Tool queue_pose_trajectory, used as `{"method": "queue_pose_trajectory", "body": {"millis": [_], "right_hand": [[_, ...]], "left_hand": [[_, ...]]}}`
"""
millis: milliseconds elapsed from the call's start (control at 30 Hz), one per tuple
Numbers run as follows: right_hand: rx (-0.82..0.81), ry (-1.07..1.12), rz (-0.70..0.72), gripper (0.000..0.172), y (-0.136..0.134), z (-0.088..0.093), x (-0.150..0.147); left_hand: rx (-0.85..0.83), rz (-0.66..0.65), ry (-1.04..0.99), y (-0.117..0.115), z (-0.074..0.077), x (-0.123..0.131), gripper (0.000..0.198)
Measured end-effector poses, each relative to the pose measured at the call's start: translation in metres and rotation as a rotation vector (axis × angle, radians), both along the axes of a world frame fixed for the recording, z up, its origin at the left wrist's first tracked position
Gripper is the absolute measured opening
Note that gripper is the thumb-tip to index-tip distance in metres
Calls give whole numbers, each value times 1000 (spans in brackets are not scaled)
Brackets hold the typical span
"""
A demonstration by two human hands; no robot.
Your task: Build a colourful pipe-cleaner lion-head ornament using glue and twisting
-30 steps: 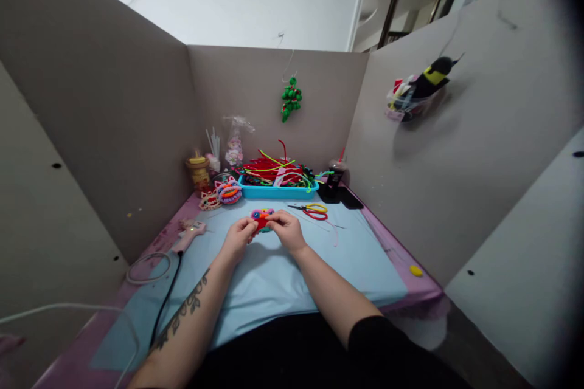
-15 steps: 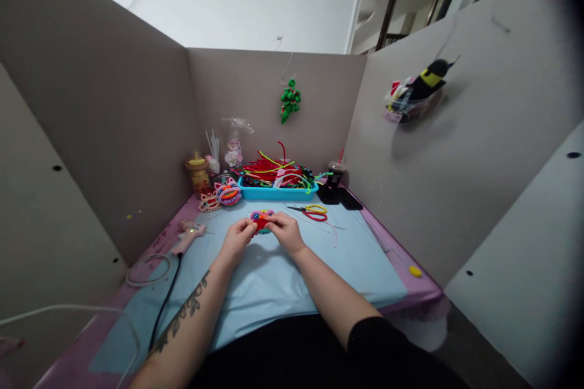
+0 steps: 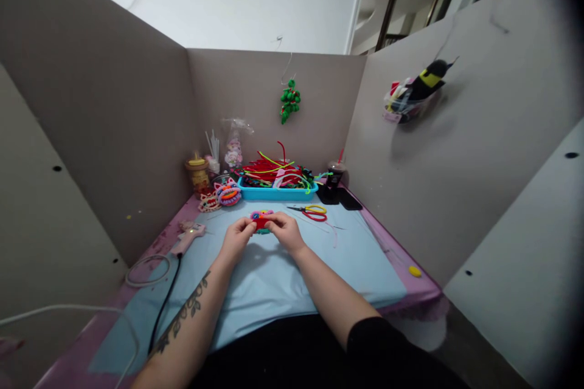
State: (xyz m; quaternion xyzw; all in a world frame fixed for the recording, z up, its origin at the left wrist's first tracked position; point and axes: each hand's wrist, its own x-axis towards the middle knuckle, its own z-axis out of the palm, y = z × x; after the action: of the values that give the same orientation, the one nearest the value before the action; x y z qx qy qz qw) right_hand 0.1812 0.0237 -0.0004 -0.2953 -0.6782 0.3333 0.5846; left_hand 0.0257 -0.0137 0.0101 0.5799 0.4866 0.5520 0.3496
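Observation:
Between my two hands is a small flat red piece (image 3: 261, 224), its material too small to make out. My left hand (image 3: 238, 237) pinches its left end with thumb and fingers. The right end is pinched by my right hand (image 3: 286, 231). Just behind the red piece shows a multicoloured fuzzy pipe-cleaner craft (image 3: 261, 214), with pink, blue, yellow and teal parts. My hands and the red piece cover most of it, so I cannot tell whether the two are joined. Scissors (image 3: 314, 213) with yellow and red handles lie to the right of my hands.
A blue tray (image 3: 278, 194) heaped with pipe cleaners stands at the back. Left of it sit pipe-cleaner faces (image 3: 228, 192) and a lidded cup (image 3: 198, 175). A pink glue gun (image 3: 188, 239) with a cord lies left. At back right are a drink cup (image 3: 336, 174) and a phone (image 3: 349, 199).
The red piece shows slightly wider and flatter between my fingertips. Both hands stay in nearly the same place.

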Motion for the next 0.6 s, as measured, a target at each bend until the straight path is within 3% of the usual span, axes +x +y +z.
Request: {"method": "queue_pose_trajectory", "body": {"millis": [167,367,600], "right_hand": [[-135,-2,23,23,2,-2,-1],[3,-101,-112,26,-2,-3,-6],[-123,-3,43,25,3,-5,-6]], "left_hand": [[43,2,31,0,0,2,27],[53,-3,47,0,0,5,26],[112,13,119,1,-2,3,23]]}}
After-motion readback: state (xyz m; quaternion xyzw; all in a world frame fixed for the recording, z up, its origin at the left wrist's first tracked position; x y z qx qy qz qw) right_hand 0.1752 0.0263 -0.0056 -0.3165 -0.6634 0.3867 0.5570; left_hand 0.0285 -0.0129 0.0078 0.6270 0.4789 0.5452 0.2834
